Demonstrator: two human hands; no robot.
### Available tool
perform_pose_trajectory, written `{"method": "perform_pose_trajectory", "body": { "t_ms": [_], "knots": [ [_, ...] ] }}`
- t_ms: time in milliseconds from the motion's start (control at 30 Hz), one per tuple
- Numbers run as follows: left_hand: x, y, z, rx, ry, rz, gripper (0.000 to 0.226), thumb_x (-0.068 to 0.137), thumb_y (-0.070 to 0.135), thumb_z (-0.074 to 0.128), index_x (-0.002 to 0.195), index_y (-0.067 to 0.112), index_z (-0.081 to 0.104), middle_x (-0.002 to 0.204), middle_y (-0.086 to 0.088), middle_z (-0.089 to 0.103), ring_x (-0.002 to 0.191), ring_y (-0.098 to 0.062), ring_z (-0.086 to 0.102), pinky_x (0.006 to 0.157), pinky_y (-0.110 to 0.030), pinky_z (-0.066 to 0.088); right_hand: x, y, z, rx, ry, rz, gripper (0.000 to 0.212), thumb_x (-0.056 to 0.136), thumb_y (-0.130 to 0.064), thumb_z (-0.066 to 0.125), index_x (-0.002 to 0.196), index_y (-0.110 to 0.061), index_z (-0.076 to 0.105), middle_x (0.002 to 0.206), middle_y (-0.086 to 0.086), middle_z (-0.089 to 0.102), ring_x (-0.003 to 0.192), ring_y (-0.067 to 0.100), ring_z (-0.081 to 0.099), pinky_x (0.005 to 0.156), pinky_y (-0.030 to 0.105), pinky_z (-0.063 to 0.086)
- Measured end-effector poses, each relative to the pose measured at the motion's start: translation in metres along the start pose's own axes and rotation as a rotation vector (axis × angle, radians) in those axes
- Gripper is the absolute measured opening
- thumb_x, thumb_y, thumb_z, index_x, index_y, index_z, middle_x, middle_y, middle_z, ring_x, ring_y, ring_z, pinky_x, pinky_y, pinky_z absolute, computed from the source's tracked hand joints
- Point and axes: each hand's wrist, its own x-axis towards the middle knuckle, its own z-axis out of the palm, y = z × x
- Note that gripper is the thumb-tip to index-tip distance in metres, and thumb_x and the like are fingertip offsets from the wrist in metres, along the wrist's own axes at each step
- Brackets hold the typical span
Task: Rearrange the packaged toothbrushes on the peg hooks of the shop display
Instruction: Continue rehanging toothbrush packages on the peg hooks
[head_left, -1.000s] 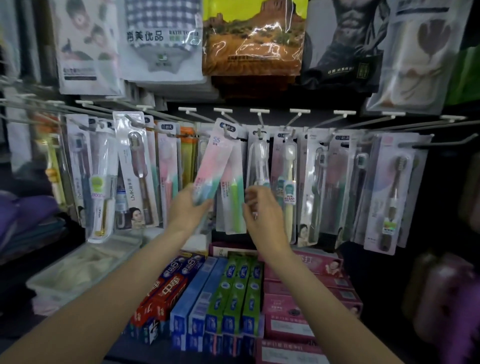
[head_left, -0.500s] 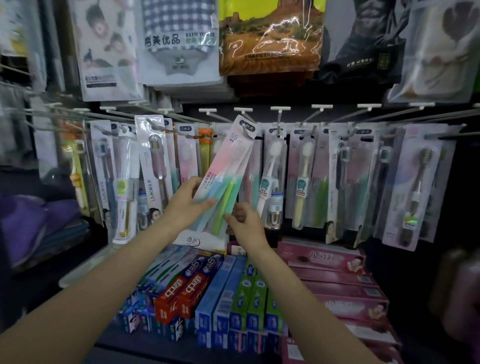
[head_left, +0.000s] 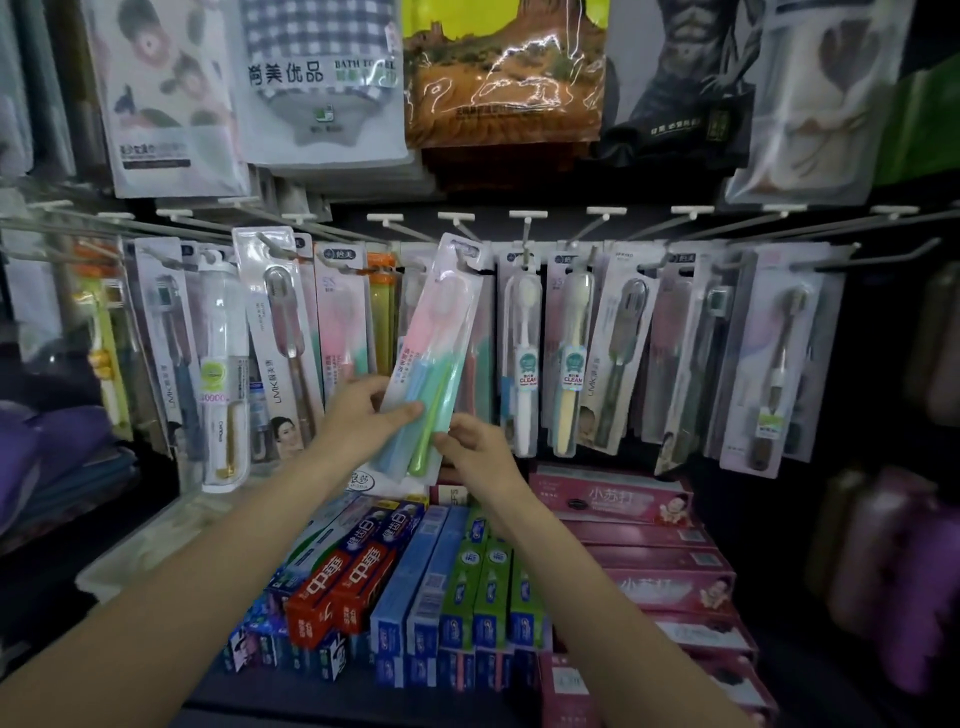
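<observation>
A row of packaged toothbrushes hangs from metal peg hooks (head_left: 524, 228) across the display. A pink, blue and green toothbrush multipack (head_left: 434, 353) tilts to the left, its top at the hook near the row's middle. My left hand (head_left: 363, 415) grips its lower left side, thumb across the front. At the pack's bottom right edge, my right hand (head_left: 475, 441) pinches it. White-brush packs (head_left: 522, 358) and a yellow one (head_left: 571, 364) hang just right of it.
Bagged towels (head_left: 322, 83) hang on the row above. Toothpaste boxes (head_left: 431, 571) in red, blue, green and pink are stacked on the shelf below my forearms. A clear plastic bin (head_left: 140, 545) sits lower left. Purple folded cloth (head_left: 47, 457) lies at the far left.
The multipack has tilted and come forward at its lower end. My right hand dropped from the white-brush pack to the multipack's bottom edge. The view moved closer.
</observation>
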Motion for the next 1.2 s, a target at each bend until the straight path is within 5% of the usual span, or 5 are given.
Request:
{"method": "perform_pose_trajectory", "body": {
  "t_ms": [167, 400, 767, 967, 1200],
  "knots": [
    [-0.005, 0.003, 0.009, -0.252, -0.001, -0.093, 0.023, 0.083, 0.013, 0.065, 0.105, 0.009, 0.057, 0.087, 0.004, 0.060, 0.076, -0.002, 0.054, 0.056, -0.013, 0.038, -0.011, -0.005, -0.012, -0.195, 0.091, -0.060, 0.010, 0.092, -0.006, 0.054, 0.097, -0.005, 0.062, 0.094, 0.010, 0.064, 0.087, 0.016, 0.059, 0.078, 0.025, 0.050],
    [-0.005, 0.001, 0.019, -0.214, 0.063, -0.049, 0.016, 0.084, 0.010, 0.065, 0.091, 0.019, 0.053, 0.091, 0.000, 0.062, 0.088, -0.018, 0.061, 0.070, -0.023, 0.049, -0.010, -0.021, -0.108, -0.417, 0.844, -0.244, 0.046, 0.090, -0.006, 0.055, 0.133, -0.006, 0.037, 0.129, 0.004, 0.040, 0.115, 0.012, 0.042, 0.101, 0.018, 0.031],
    [-0.011, 0.006, 0.033, 0.000, 0.139, -0.032, 0.058, 0.089, 0.023, 0.060, 0.138, 0.004, 0.035, 0.142, -0.009, 0.041, 0.131, -0.026, 0.038, 0.110, -0.037, 0.028, 0.021, -0.022, -0.148, -0.453, 0.493, 0.141, 0.094, 0.085, -0.024, 0.066, 0.148, -0.006, -0.002, 0.150, 0.015, 0.028, 0.133, 0.032, 0.035, 0.102, 0.036, 0.036],
    [-0.011, 0.002, 0.035, 0.046, 0.162, 0.009, 0.055, 0.089, 0.026, 0.058, 0.135, 0.004, 0.037, 0.140, -0.009, 0.042, 0.132, -0.026, 0.036, 0.103, -0.033, 0.031, 0.032, -0.006, -0.114, -0.288, 0.477, 0.139, 0.050, 0.092, -0.008, 0.053, 0.135, -0.002, 0.029, 0.128, 0.015, 0.052, 0.115, 0.030, 0.052, 0.093, 0.035, 0.043],
    [-0.011, 0.004, 0.031, 0.091, 0.207, 0.064, 0.036, 0.089, 0.020, 0.058, 0.119, 0.002, 0.048, 0.107, -0.003, 0.054, 0.096, -0.019, 0.049, 0.080, -0.027, 0.038, 0.037, 0.007, -0.072, -0.148, 0.538, 0.022, 0.048, 0.094, -0.011, 0.047, 0.136, -0.002, 0.024, 0.121, 0.016, 0.054, 0.110, 0.030, 0.054, 0.096, 0.040, 0.045]
  ]
}}
